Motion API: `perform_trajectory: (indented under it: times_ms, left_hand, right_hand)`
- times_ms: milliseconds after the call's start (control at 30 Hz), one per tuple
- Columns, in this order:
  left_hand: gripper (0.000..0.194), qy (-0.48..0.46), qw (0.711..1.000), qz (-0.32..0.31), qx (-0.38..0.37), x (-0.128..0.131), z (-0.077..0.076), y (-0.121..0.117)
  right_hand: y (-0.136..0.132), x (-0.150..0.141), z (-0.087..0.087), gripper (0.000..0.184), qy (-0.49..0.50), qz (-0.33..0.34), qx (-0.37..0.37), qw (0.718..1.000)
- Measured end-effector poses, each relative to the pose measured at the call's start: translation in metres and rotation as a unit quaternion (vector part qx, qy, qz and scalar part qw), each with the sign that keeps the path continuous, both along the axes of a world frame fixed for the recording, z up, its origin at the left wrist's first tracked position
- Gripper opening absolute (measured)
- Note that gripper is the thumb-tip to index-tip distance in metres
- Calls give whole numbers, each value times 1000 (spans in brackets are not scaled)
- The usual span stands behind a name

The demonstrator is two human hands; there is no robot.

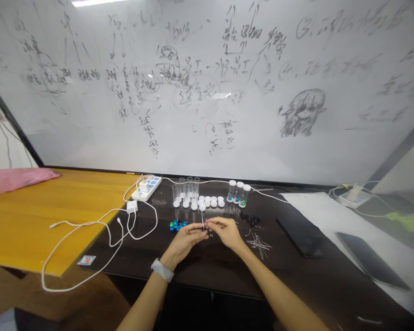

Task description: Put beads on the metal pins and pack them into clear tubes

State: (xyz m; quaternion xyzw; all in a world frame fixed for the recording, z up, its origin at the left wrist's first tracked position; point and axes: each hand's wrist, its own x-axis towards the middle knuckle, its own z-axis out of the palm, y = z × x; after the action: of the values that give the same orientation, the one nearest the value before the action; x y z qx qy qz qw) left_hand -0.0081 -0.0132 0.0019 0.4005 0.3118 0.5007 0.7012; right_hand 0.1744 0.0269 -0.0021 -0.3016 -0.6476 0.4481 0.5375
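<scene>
At far left, a pink bag [19,180] lies on a yellow wooden desk [44,225], pushed back against the whiteboard [207,78], whose glossy surface carries grey handwriting and a sketched head. A white cable [84,250] loops loosely across the desk edge and onto a dark tabletop [207,271], slack enough to reach a charger [132,207] beside a white power strip [146,188].

Glossy blue beads [177,225] sit in a small cluster near the left hand [186,243], which wears a grey wristband [162,270]. Behind them, clear plastic tubes [184,187] stand upright and open, apart from the round white caps [203,201] laid in rows in front, so each stays within easy reach. Three capped tubes [237,193] stand further right, with coloured beads inside.

The hands are together above the tabletop, their fingertips meeting around a thin metal pin [202,220] held upright, likely to keep it steady under close work. Which hand grips it is too small to tell. The right hand [227,232] is just beside a heap of black pieces [250,219] and loose pins [258,244]. Further right lie a black phone [298,236] and a dark tablet [370,259] on white paper [317,216].
</scene>
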Motion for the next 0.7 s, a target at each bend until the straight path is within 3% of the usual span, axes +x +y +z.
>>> perform_trajectory:
  times_ms: [367,700]
  left_hand:
    - [39,16,1000,12,6,0,-1,-1]
    - [40,21,1000,-6,18,1,4,-3]
  right_hand:
    - [-4,2,1,17,-88,-86,140,982]
    - [-6,-8,-8,25,-58,-75,60,994]
